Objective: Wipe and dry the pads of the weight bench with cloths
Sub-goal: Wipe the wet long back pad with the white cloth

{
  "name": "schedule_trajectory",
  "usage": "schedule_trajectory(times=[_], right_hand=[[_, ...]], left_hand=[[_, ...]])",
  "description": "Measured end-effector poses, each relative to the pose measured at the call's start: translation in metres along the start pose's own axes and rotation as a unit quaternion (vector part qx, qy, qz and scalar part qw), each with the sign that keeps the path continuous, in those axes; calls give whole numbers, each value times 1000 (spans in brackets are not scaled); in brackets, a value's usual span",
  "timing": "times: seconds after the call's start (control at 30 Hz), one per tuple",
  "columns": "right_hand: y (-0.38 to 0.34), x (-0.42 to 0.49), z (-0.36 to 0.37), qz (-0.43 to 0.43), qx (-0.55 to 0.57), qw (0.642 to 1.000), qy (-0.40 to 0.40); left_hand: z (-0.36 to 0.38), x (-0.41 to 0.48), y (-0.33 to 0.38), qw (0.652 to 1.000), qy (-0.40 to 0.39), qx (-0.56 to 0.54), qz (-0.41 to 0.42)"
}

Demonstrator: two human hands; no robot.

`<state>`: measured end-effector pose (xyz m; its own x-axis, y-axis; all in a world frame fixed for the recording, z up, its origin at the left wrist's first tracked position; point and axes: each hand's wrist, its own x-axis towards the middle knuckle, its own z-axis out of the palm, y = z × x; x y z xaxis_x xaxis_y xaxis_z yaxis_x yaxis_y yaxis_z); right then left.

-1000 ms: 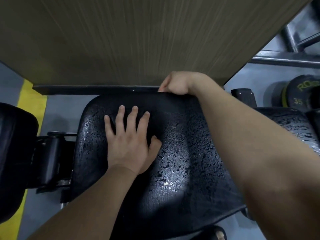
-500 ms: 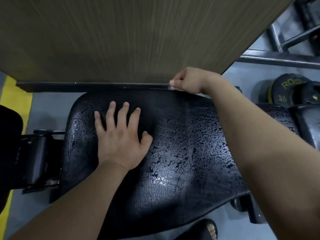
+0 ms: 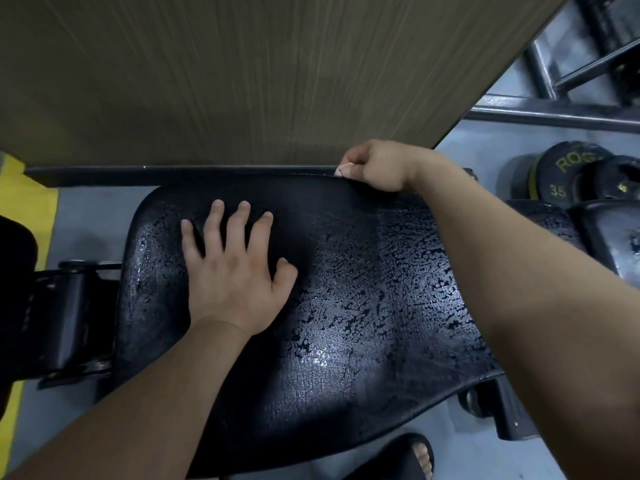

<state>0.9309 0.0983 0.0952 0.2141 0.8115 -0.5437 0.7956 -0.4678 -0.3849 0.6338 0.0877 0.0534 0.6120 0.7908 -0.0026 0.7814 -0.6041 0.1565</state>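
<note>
The black bench pad (image 3: 363, 306) fills the middle of the view, its cracked surface glossy with wet patches. My left hand (image 3: 235, 271) lies flat on the pad's left half, fingers spread, holding nothing. My right hand (image 3: 377, 164) is closed at the pad's far edge, right of centre, up against the base of the wooden panel. A small pale bit of cloth (image 3: 341, 170) shows at its fingertips; the rest of the cloth is hidden inside the fist.
A wood-grain panel (image 3: 242, 81) stands directly behind the pad. Dumbbells (image 3: 571, 178) and a metal rack (image 3: 554, 112) are at right, with another black pad (image 3: 609, 237). The bench hinge (image 3: 69, 317) is at left. My sandalled foot (image 3: 412, 459) is below.
My right hand has slid a little to the right along the pad's far edge. My left hand has stayed flat on the pad.
</note>
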Motion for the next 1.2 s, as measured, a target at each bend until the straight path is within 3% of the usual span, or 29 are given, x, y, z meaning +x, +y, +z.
schedule_trajectory(times=[0.17, 0.4, 0.57, 0.7, 0.87, 0.93, 1.1, 1.2], right_hand=[[19, -12, -4, -1, -40, 999, 2], [37, -28, -15, 104, -131, 985, -35], [-15, -4, 11, 12, -18, 999, 39], [1, -17, 10, -22, -7, 998, 61], [43, -40, -19, 95, -148, 984, -26], [39, -36, -19, 116, -153, 981, -23], [-24, -2, 12, 16, -21, 999, 43], [-22, -7, 17, -13, -23, 997, 73]], left_hand=[[2, 0, 0, 1000, 1, -3, -3], [2, 1, -2, 1000, -5, 5, -1], [0, 1, 0, 1000, -6, 3, 0], [0, 2, 0, 1000, -3, 4, 0], [2, 2, -2, 1000, -4, 3, 2], [2, 2, -2, 1000, -7, 3, 3], [0, 2, -2, 1000, -8, -4, 4], [-1, 3, -1, 1000, -11, -2, 6]])
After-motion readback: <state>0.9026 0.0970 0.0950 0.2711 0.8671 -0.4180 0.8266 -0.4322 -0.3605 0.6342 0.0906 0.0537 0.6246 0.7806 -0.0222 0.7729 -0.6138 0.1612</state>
